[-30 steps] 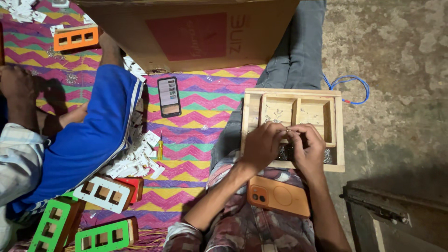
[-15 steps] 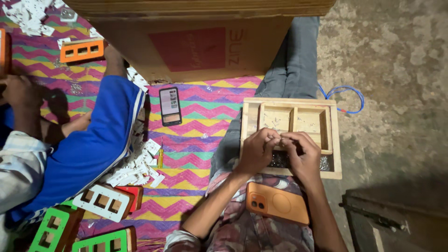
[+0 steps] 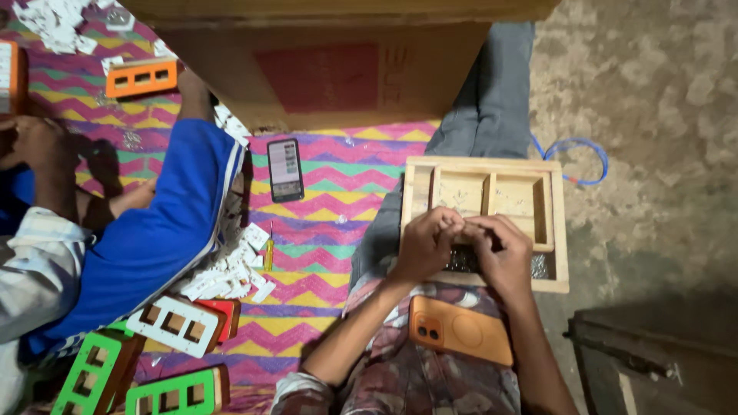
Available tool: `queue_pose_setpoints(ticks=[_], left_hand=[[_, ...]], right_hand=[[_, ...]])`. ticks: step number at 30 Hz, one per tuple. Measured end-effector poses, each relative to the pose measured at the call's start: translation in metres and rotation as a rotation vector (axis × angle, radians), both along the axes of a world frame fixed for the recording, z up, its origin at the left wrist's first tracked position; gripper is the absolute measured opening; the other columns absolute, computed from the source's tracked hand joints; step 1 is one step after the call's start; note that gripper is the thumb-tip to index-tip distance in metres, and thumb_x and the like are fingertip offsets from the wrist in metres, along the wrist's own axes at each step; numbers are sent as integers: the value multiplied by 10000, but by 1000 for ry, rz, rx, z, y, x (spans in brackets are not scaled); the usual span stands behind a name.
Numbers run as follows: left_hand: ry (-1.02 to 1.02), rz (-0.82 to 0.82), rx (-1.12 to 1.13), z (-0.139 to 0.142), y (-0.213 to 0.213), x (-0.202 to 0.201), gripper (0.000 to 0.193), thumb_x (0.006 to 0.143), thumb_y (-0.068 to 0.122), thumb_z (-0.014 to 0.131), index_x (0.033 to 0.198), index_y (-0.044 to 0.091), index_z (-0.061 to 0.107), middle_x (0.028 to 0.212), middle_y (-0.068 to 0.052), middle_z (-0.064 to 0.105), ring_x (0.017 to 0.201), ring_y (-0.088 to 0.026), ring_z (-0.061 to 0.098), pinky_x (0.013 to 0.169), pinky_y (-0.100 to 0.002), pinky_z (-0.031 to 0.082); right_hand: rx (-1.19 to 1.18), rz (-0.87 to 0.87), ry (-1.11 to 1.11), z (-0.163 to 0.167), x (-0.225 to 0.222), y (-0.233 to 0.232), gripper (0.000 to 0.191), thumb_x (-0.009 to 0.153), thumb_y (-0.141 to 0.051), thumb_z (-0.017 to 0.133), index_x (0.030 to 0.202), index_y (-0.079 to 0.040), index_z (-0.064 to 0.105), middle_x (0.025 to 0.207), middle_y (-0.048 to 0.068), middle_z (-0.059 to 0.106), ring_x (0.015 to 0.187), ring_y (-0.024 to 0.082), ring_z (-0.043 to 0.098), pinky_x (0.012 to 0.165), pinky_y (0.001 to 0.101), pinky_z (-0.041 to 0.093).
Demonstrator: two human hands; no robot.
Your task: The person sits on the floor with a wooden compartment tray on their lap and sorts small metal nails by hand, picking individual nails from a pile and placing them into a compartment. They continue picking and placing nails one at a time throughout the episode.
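Centre-right of frame: left hand [image 3: 424, 244] and right hand [image 3: 501, 250] meet over wooden tray [image 3: 560, 230], fingertips pinched together on something too small to tell. Risk: piece slips into dark screws [image 3: 461, 260] below; orange phone [image 3: 460, 330] on lap could slide.

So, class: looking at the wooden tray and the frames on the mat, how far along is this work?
Done, it seems: coloured frames lie stacked on the zigzag mat. In hand: the left hand and right hand meet over the wooden tray, pinching something too small to identify. Left: small dark parts remain in the tray's near compartment, and white pieces lie heaped on the mat.
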State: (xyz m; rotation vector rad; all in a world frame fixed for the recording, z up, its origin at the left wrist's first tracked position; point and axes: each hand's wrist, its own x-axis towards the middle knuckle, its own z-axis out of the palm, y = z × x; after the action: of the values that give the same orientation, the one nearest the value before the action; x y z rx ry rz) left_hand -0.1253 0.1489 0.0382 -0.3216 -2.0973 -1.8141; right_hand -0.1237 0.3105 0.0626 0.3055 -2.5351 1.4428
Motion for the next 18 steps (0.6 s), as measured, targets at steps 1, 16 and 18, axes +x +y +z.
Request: queue_pose_setpoints(ticks=[1,16,18], left_hand=[[0,6,9,-2,0,-1,82,1014,137,633,985,61,639,847,-89,693,724,-192,693,662,-299,543],[-164,-91,129,-38,3,-34,139,945,-79,642,1056,6,634,925,-78,708,764,-133,669,712,-256,546],[-190,-94,130,-39,6,-34,136,951,-76,632,1055,11,645,914,-75,712,760,-125,672,704,-253,546]], right_hand=[[23,-22,17,-3,-3,0,142,961,-24,677,1072,-17,766,911,116,737,777,178,685,690,271,536],[7,10,61,-25,-37,7,148,984,77,764,1114,15,733,949,110,712,824,156,687,721,268,518],[-23,37,48,-28,-35,9,161,979,81,758,1122,18,724,964,109,711,840,153,689,735,265,522]])
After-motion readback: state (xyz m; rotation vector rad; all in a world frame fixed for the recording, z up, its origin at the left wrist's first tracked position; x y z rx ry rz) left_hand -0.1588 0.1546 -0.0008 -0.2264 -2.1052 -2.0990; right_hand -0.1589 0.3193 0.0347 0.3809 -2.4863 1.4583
